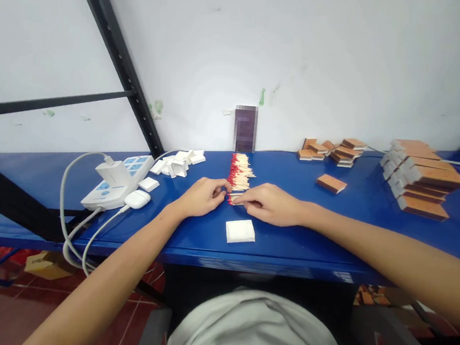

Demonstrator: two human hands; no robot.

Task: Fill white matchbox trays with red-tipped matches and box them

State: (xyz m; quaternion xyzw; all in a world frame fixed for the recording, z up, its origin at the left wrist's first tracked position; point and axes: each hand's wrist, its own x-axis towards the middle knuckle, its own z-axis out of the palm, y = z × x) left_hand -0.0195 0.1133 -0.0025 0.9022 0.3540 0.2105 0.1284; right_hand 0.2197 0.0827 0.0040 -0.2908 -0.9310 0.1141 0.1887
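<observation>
Near the back edge of the tabletop [200,239], toward its left end, white trays [176,163] lie jumbled, their insides mostly hidden. My left hand [201,198] curls loosely, thumb and finger apart, beside the red heads of the matches [240,172], which run mid-tabletop toward the back edge. Nearer the front edge sits one white tray [240,231]; I can't tell its contents. My right hand [273,206] touches the nearest sticks, whether pinching I can't tell. Brown matchboxes [422,181] stand stacked toward the right end, contents hidden.
</observation>
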